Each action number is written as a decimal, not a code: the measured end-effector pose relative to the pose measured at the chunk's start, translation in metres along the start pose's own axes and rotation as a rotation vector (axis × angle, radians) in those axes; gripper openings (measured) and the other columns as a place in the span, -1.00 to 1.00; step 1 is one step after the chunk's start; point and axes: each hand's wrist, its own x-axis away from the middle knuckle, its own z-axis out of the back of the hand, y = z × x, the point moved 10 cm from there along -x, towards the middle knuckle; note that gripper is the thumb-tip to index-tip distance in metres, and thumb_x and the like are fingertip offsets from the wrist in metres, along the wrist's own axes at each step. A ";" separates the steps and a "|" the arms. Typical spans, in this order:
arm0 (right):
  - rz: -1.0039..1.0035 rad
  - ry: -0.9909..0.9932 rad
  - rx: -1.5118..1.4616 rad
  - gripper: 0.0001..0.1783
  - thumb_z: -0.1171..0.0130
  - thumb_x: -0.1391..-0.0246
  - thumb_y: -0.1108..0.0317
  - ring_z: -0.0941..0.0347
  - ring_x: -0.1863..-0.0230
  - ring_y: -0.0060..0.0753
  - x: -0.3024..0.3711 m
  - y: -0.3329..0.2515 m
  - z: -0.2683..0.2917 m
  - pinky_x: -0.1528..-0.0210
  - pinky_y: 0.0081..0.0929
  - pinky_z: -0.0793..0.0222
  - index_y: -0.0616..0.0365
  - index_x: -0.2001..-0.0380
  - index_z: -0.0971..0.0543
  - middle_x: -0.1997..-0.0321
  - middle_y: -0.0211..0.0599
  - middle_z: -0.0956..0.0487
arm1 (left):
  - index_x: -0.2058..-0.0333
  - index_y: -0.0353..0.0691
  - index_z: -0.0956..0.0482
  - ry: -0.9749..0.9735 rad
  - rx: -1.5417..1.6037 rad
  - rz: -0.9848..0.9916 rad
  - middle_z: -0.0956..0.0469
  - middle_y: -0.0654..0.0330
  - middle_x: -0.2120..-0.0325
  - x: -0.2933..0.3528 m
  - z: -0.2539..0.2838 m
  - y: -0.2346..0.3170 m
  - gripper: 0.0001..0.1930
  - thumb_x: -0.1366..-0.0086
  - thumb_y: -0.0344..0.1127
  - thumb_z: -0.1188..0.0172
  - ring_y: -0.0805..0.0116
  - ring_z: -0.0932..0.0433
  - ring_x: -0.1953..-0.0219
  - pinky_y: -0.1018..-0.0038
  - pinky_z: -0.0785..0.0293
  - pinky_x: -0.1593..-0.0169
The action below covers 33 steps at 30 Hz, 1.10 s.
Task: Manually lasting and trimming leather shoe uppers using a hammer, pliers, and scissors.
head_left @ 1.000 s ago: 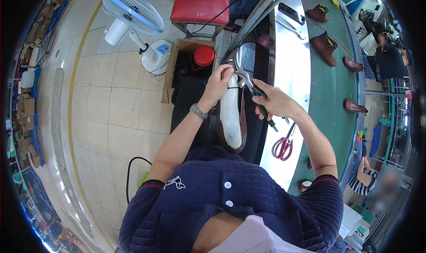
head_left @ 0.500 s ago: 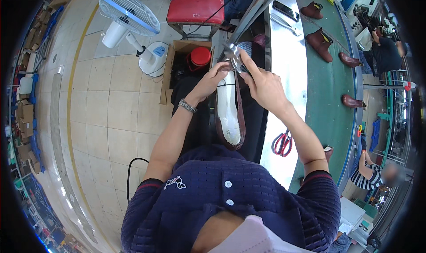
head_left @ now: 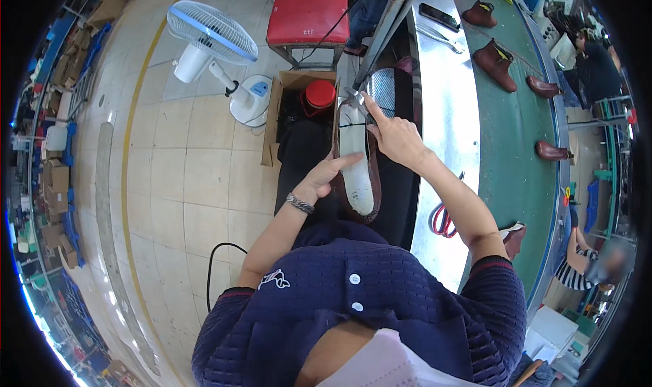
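Observation:
A brown leather shoe upper (head_left: 375, 183) lies sole-up over my lap, its pale insole (head_left: 358, 186) facing me. A dark band crosses the insole close to its far end. My left hand (head_left: 324, 176) is closed around the left edge of the shoe, with the thumb laid across the insole. My right hand (head_left: 402, 141) grips metal lasting pincers (head_left: 356, 97) at the far end of the shoe, its index finger stretched along the tool. The handles are mostly hidden in the palm, and I cannot tell whether the jaws touch the leather.
On the metal bench strip (head_left: 445, 115) at right lie a phone (head_left: 439, 16), a silver hand tool (head_left: 440, 39) and red-handled scissors (head_left: 443, 220). Brown boots (head_left: 496, 64) stand on the green conveyor (head_left: 513, 139). A fan (head_left: 214, 33), carton (head_left: 272, 132) and red stool (head_left: 309, 19) are at left.
My left hand has moved from the far end of the shoe back to its middle left side. The pincers stay at the far end in my right hand. The view has shifted slightly.

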 end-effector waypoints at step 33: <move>0.106 0.232 -0.445 -0.23 -0.41 0.36 0.10 -0.48 0.23 -0.18 0.034 -0.097 0.013 0.16 -0.36 -0.39 0.09 -0.02 -0.43 0.22 -0.05 -0.51 | -0.23 -0.17 0.31 -0.014 -0.570 -0.519 0.05 -0.05 -0.19 0.087 0.018 0.143 0.27 0.33 -0.10 -0.48 0.08 0.05 -0.26 0.25 0.06 -0.25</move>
